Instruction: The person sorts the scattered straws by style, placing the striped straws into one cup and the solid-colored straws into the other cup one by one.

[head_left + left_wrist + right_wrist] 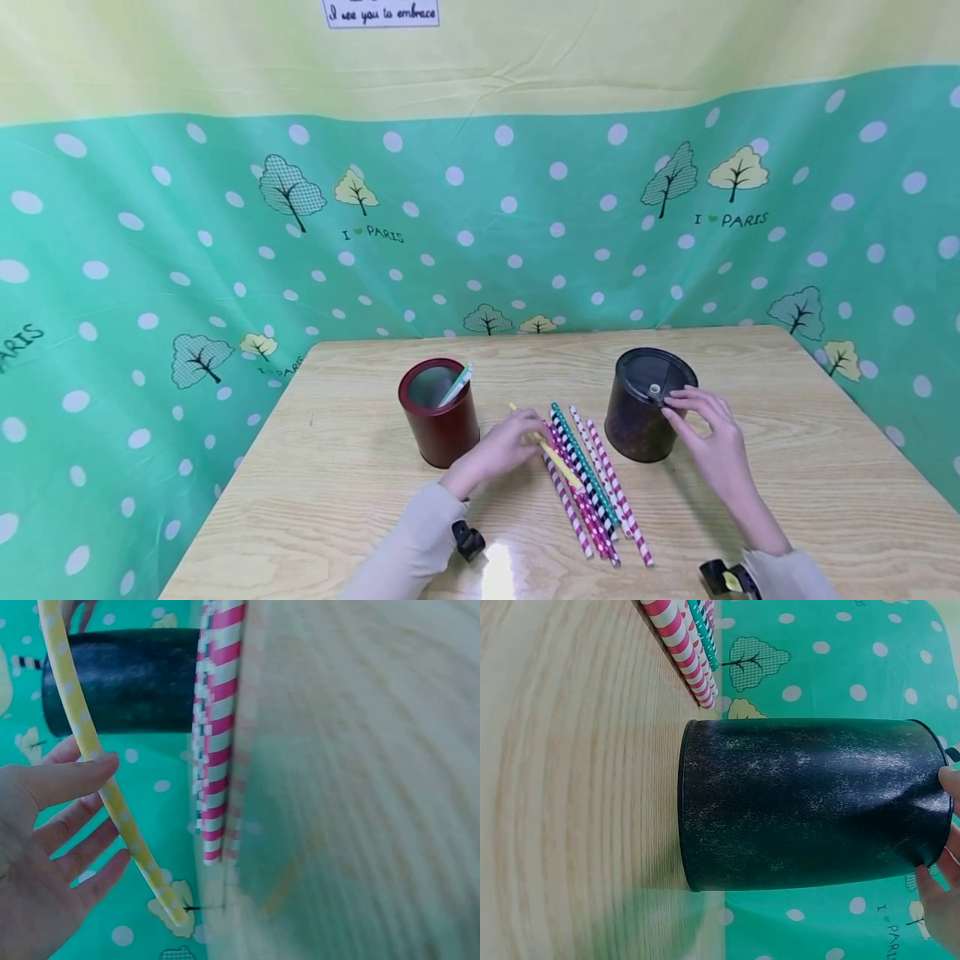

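My left hand (510,442) pinches a yellow paper straw (124,814) with white dots between thumb and fingers, above a loose row of straws. In the left wrist view the straw slants past the thumb. At the near rim of a black can (810,802), my right hand (712,437) holds the edge with its fingertips. The tip of a black-and-white striped straw (28,663) sticks out of this can, apart from the fingers. Several patterned straws (607,483), pink-striped, green, black-and-white and pink-dotted, lie on the table between the hands.
A dark red can (442,425) stands left of the straws, with a green-and-white straw (456,385) leaning in it. The wooden table (315,467) reaches back to a green dotted curtain (420,275).
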Available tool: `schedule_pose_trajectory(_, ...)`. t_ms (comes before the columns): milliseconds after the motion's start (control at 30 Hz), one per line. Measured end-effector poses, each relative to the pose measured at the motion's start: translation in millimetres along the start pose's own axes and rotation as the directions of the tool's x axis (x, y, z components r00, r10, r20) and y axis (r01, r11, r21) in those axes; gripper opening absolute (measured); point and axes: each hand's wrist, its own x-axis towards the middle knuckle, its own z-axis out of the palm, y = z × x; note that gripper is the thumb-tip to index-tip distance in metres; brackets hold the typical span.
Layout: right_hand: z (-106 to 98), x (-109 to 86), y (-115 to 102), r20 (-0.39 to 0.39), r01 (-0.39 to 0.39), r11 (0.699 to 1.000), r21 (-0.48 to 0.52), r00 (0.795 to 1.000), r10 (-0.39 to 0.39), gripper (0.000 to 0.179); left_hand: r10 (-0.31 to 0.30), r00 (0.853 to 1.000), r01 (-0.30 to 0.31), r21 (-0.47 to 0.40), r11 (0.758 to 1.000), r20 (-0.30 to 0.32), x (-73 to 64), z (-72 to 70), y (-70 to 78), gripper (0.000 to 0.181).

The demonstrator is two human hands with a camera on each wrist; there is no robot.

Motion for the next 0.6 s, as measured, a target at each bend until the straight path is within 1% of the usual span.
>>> schedule_pose_trajectory(133,0,-0.5,0,-0.001,0.008,1.000,0.000,1.000,-0.008,0.030,-0.016,0.997,0.012,-0.058,0.998,-0.076,3.8,-4.2,2.7,0.014)
schedule_pose_trajectory(267,-1,-1.2,1,-0.001,0.012,1.000,-0.005,1.000,-0.012,0.030,-0.027,0.988,0.007,-0.126,0.992,-0.154,7.3,-7.1,5.9,0.014)
schedule_pose_trajectory(467,0,-0.9,2,0.005,0.016,1.000,0.003,1.000,-0.016,0.030,-0.043,0.971,-0.003,-0.192,0.981,-0.235,11.1,-10.1,10.7,0.014)
schedule_pose_trajectory(600,0,-1.2,4,0.018,0.002,1.000,-0.004,1.000,-0.002,0.030,-0.029,0.959,-0.036,-0.224,0.974,-0.281,14.2,-11.2,12.9,0.015)
